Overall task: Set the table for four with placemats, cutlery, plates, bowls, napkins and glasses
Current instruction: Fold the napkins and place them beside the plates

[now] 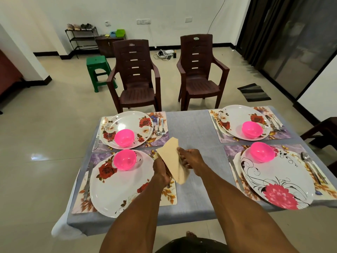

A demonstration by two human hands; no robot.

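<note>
Grip: left hand [161, 169] and right hand [189, 158] both hold one cream napkin [172, 157], fingers curled round it, above the middle of the table [191, 125].
Napkin: soft cloth, folded to a rough point that stands up beyond the knuckles; the lower end hangs limp below the hands. Whether it is one napkin or several together I cannot tell.
Laid already: four placemats, four plates, four bowls, and cutlery at each place.
Left of the grip, near: large white plate [120, 187] with red roses, pink bowl [125, 159] on its far edge, knife along its outer side.
Left of the grip, beyond: second rose plate [127, 128] with a pink bowl, spoon and fork [160, 126] lying on the placemat [160, 136] just past the napkin's tip.
Right of the grip, near: white plate [277, 181] with black scrolls and a pink flower, bowl on its far edge, cutlery on the outer side.
Right of the grip, beyond: rose plate [242, 121] with bowl and cutlery.
Left to do, as I judge: napkins at all four places; glasses, none in sight.
Materials: plates smooth and glossy; bowls bright translucent-looking plastic, round; placemats flat, stiff, printed with leaves and marble; cutlery shiny metal; grey woven tablecloth.
</note>
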